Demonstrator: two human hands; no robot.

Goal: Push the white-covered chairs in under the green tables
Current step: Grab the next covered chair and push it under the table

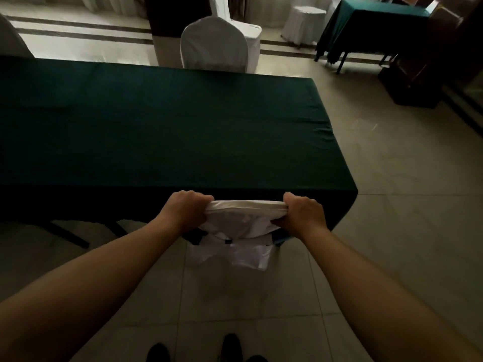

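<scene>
Both hands grip the top edge of a white-covered chair (236,231) at the near side of a long green bench (162,131): the left hand (187,211) curls its fingers over the left corner of the backrest, the right hand (303,214) closes over the right corner, thumb pressed into the cloth below. Bare forearms reach forward from the bottom corners of the view. The chair's backrest stands right at the bench's near edge, toward its right end, with the seat out of sight beneath the hanging green cloth; the loose white cover (251,254) drapes down behind the backrest to just above the pale tiled floor (392,231). A small dark clip or buckle shows at the middle of the chair's back. Dark bench legs (69,235) angle out below the cloth to the left. The tips of two dark shoes (231,347) appear at the bottom of the frame, behind the chair.

Across the bench, a second white-covered chair (214,45) faces the far edge, its backrest rising above the tabletop line. A sliver of another white chair back (11,37) shows at the upper left. In the upper right, a second green bench (376,19) stands well apart, with a white-skirted seat (304,24) just beside it and dark wooden furniture (423,61) to its right.
</scene>
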